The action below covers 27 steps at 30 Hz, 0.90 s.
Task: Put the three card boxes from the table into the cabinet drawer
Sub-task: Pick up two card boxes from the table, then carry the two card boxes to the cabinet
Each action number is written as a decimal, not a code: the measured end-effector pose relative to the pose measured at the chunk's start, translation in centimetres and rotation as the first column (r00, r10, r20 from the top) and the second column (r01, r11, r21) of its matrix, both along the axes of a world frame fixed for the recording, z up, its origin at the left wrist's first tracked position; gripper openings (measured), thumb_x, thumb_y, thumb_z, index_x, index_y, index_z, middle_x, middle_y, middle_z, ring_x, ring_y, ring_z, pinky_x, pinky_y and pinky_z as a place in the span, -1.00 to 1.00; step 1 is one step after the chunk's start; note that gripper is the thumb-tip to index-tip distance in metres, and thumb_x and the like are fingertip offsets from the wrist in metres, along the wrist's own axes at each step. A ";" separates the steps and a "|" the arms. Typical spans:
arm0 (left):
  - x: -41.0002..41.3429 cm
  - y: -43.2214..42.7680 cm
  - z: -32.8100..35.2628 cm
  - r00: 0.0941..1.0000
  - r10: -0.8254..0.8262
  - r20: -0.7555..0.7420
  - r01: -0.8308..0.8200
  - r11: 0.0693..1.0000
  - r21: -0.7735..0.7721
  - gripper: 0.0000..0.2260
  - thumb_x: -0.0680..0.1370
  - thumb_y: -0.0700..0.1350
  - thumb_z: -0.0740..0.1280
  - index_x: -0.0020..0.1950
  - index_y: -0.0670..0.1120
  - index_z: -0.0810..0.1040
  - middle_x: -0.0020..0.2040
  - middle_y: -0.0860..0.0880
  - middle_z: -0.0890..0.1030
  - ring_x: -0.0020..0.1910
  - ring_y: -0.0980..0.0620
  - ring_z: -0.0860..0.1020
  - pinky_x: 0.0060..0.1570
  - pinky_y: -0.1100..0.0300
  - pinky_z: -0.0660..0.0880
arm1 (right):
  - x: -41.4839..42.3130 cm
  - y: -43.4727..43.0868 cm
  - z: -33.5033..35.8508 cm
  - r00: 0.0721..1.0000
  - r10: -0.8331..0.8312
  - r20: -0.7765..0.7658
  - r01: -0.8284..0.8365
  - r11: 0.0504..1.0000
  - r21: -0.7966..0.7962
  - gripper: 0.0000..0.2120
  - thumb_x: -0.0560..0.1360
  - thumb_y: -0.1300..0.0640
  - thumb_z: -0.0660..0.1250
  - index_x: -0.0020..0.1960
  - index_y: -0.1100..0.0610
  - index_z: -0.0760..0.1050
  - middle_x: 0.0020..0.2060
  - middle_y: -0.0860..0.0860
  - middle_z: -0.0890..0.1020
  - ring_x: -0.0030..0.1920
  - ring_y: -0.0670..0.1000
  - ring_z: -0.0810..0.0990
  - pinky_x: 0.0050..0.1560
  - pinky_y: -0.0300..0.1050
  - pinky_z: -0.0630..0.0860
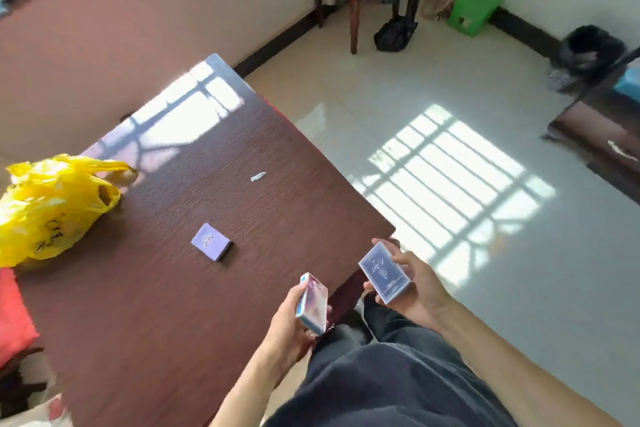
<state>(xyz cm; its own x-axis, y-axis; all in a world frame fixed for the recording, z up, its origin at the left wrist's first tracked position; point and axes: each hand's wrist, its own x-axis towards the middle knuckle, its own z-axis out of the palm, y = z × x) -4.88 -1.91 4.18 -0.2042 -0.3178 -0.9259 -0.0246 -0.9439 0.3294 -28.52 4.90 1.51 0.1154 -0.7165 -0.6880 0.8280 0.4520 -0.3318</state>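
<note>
Both hands are full: the left hand (294,322) grips one box (311,303), the right hand (412,288) another (384,276). The third box (211,241) lies flat on the bench (173,322), left of centre, nearer the left hand.

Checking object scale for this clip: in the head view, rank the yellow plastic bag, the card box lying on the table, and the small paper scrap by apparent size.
1. yellow plastic bag, clearly largest
2. card box on the table
3. paper scrap, smallest, though it lies farther from the camera

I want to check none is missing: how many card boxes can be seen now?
3. One card box lies on the table; one is held in the left hand; one in the right hand.
</note>
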 end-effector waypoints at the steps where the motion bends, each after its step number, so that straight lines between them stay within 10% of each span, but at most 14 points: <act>1: -0.5 -0.4 -0.4 0.996 -0.094 0.007 0.094 0.996 0.003 -0.60 0.54 0.10 0.29 0.18 -0.19 0.55 -0.12 -0.18 0.64 -0.26 -0.05 0.61 -0.35 0.20 0.54 | -0.5 1.7 -0.1 0.998 -0.068 -0.002 0.068 0.998 0.017 -0.44 0.35 0.11 0.46 0.36 -0.01 0.57 0.01 0.18 0.70 -0.16 0.21 0.69 -0.27 0.00 0.59; 5: -3.5 -1.2 -2.1 0.939 -0.344 -0.021 0.344 0.939 0.005 -0.68 0.40 0.06 0.37 -0.02 -0.16 0.55 -0.20 -0.12 0.62 -0.26 -0.04 0.59 -0.22 0.13 0.53 | -1.6 8.8 -0.8 0.929 -0.367 -0.039 0.369 0.926 0.085 -0.57 0.34 0.19 0.45 0.21 0.03 0.64 0.00 0.23 0.69 -0.15 0.21 0.70 -0.18 -0.02 0.58; 9: -7.8 0.2 -3.4 0.847 -0.531 -0.028 0.530 0.847 -0.053 -0.61 0.52 0.06 0.32 0.21 -0.18 0.54 -0.04 -0.16 0.64 -0.07 -0.08 0.63 0.05 0.01 0.55 | -1.4 15.9 -1.4 0.789 -0.594 -0.158 0.615 0.768 0.182 -0.75 0.49 -0.05 0.48 0.06 0.09 0.74 -0.01 0.18 0.72 -0.07 0.20 0.70 0.06 0.06 0.53; 16: -18.8 5.6 -2.3 0.441 -0.897 0.047 0.870 0.413 -0.269 -0.56 0.55 0.18 0.25 0.31 -0.06 0.50 0.17 -0.20 0.63 0.07 -0.14 0.68 -0.01 0.00 0.62 | -2.0 26.8 -2.8 0.478 -0.825 -0.301 0.873 0.407 0.270 -0.67 0.63 -0.01 0.30 0.28 0.17 0.60 0.13 0.24 0.63 0.11 0.29 0.61 0.36 0.25 0.43; 21: -27.2 11.4 -2.2 0.287 -0.951 0.116 0.927 0.246 -0.284 -0.69 0.58 0.18 0.22 0.21 0.04 0.48 0.17 -0.17 0.60 0.05 -0.11 0.69 -0.02 0.05 0.62 | -6.6 32.9 -1.9 0.308 -0.913 -0.266 0.931 0.231 0.284 -0.78 0.56 -0.03 0.36 -0.02 0.05 0.74 -0.02 0.20 0.70 0.05 0.28 0.61 -0.12 0.03 0.57; 27: -36.9 18.3 -1.3 0.224 -0.970 0.095 0.930 0.183 -0.318 -0.75 0.58 0.15 0.24 0.21 0.10 0.49 0.19 -0.16 0.58 0.11 -0.16 0.65 0.05 -0.03 0.63 | -14.4 39.3 -1.0 0.204 -0.950 -0.238 0.958 0.143 0.250 -0.70 0.60 -0.02 0.29 0.23 0.10 0.61 0.13 0.29 0.68 0.09 0.28 0.68 -0.11 0.06 0.68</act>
